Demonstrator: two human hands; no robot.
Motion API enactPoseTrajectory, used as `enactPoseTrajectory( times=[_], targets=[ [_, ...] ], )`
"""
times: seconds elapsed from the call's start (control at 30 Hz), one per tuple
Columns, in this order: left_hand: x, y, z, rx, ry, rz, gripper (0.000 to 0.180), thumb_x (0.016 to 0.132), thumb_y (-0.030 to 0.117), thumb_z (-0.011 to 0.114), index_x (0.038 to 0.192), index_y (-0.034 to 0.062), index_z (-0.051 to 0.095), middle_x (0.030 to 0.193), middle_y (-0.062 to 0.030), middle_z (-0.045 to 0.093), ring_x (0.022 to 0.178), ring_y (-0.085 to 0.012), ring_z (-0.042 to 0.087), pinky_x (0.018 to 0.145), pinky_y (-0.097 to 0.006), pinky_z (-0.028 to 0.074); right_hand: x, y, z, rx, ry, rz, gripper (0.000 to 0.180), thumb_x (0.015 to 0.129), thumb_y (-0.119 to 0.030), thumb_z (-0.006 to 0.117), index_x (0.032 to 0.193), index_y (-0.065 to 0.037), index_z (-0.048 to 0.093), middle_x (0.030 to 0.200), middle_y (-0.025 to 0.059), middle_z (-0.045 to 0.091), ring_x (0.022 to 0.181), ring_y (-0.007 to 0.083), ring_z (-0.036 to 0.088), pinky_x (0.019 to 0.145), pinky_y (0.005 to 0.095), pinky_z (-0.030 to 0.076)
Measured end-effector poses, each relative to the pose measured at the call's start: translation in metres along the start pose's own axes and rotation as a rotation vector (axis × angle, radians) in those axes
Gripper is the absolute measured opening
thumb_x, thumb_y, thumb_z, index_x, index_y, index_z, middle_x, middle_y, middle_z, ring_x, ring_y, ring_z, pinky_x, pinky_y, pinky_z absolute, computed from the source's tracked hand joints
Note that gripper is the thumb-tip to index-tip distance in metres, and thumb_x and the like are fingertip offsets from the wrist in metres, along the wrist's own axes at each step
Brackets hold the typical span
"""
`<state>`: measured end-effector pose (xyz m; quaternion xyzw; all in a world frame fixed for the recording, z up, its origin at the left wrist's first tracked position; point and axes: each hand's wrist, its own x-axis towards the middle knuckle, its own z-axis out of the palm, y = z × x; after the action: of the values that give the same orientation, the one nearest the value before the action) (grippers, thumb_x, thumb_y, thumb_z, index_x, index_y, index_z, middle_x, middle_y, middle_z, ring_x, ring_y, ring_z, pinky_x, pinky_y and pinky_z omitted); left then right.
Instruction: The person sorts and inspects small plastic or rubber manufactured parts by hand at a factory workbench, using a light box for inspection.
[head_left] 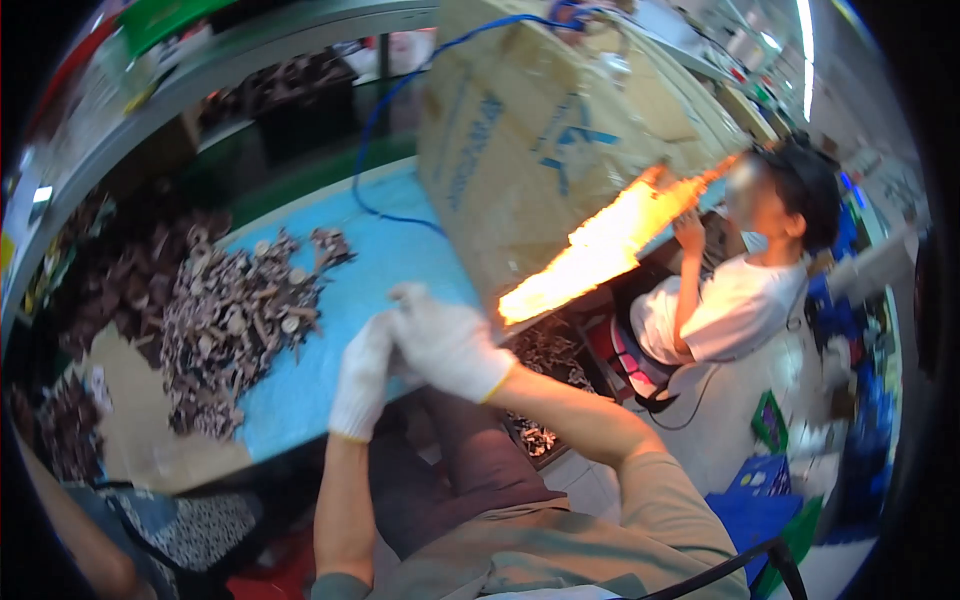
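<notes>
Touching gloved hands [420, 350], fingers [405, 295] empty

white gloves [430, 350], blue tbl [380, 270], brown parts pile [235, 325], tan box [540, 150]

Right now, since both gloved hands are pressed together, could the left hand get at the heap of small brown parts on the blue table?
Probably yes: the left hand is just right of the heap, with only bare blue table between them.
</notes>
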<state>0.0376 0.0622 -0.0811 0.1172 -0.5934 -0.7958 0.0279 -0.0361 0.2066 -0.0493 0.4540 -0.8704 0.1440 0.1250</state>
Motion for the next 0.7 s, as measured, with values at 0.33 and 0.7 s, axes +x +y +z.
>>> enactPoseTrajectory(
  times=[0.33,0.7],
  targets=[
    [0.001,0.072,-0.126,1.394,0.670,0.563,0.029,0.101,0.014,0.060,0.124,-0.0024,0.068,0.126,-0.0177,0.068,0.120,-0.0370,0.061,0.106,-0.045,0.045,-0.030,-0.009,-0.028,0.742,-0.077,0.066,0.035,0.099,-0.029,0.061,0.123,-0.004,0.060,0.106,0.0214,0.067,0.102,0.0426,0.068,0.087,0.0514,0.056],
    [0.010,0.009,0.015,1.080,0.406,0.625,0.031,0.097,0.005,0.064,0.126,-0.0040,0.065,0.127,-0.0214,0.066,0.117,-0.0347,0.064,0.103,-0.042,0.050,-0.037,0.375,0.026,-0.241,0.057,0.413,0.069,0.084,-0.067,0.067,0.111,-0.004,0.076,0.104,0.0217,0.075,0.100,0.0390,0.071,0.090,0.0466,0.055]
  ],
)
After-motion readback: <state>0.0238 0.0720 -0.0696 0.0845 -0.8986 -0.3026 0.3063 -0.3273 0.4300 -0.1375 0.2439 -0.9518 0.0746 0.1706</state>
